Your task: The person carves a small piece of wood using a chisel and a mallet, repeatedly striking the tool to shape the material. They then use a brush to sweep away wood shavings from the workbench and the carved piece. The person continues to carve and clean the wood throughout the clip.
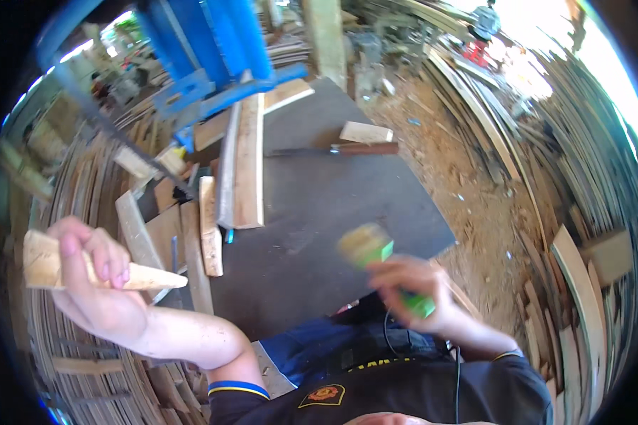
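Note:
Raised at the left, my left hand (96,262) is closed around a pale, tapered piece of wood (42,261), its narrow end pointing right. My right hand (415,287) grips a brush by its green handle (420,304). The brush's light bristles (361,243) are blurred and point up and left over the dark tabletop (319,212). The brush and the piece of wood are well apart.
Long boards (249,163) lie on the table's left part, beside a short rough wood strip (210,227). Toward the far edge are a wooden-handled long blade (365,149) and a small block (366,132). A blue machine (205,42) stands behind. Stacked planks (581,142) line the right.

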Demonstrator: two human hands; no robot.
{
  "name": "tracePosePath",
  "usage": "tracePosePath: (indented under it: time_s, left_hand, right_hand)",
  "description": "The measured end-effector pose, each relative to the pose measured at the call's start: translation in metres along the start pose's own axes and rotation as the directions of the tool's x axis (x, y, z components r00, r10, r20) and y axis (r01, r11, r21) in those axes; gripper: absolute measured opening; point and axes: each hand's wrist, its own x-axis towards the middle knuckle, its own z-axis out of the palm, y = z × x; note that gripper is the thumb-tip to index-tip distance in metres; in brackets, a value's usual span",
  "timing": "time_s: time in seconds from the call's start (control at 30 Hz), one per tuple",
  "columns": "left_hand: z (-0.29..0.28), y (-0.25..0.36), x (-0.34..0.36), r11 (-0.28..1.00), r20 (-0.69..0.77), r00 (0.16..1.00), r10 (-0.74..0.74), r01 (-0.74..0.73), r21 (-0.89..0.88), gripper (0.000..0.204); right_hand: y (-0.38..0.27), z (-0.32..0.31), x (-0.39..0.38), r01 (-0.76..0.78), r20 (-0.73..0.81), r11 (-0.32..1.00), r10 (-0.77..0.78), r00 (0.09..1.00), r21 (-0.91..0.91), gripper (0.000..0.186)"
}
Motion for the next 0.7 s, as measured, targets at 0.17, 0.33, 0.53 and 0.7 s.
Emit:
tracePosePath:
  time_s: [0.17, 0.33, 0.53, 0.7]
  left_hand:
    - [-0.046, 0.037, -0.019, 0.964, 0.175, 0.97, 0.166, -0.122, -0.237, 0.024]
    - [-0.063, 0.063, -0.037, 0.9, 0.182, 0.912, 0.367, -0.298, -0.319, 0.024]
    - [-0.058, 0.059, -0.041, 0.884, 0.152, 0.942, 0.3, -0.214, -0.417, 0.023]
    - [-0.05, 0.075, -0.047, 0.835, -0.046, 0.881, 0.47, -0.461, -0.299, 0.029]
  right_hand:
    - [-0.001, 0.105, 0.019, 0.037, 0.414, 0.835, -0.31, 0.856, 0.549, 0.012]
    - [0.033, 0.077, 0.049, -0.071, 0.246, 0.929, -0.022, 0.969, 0.364, 0.006]
    - [0.108, -0.068, 0.012, -0.449, -0.52, 0.885, 0.442, 0.731, 0.121, 0.011]
    - [0.073, -0.063, 0.01, -0.172, -0.452, 0.983, 0.128, 0.883, -0.058, 0.006]
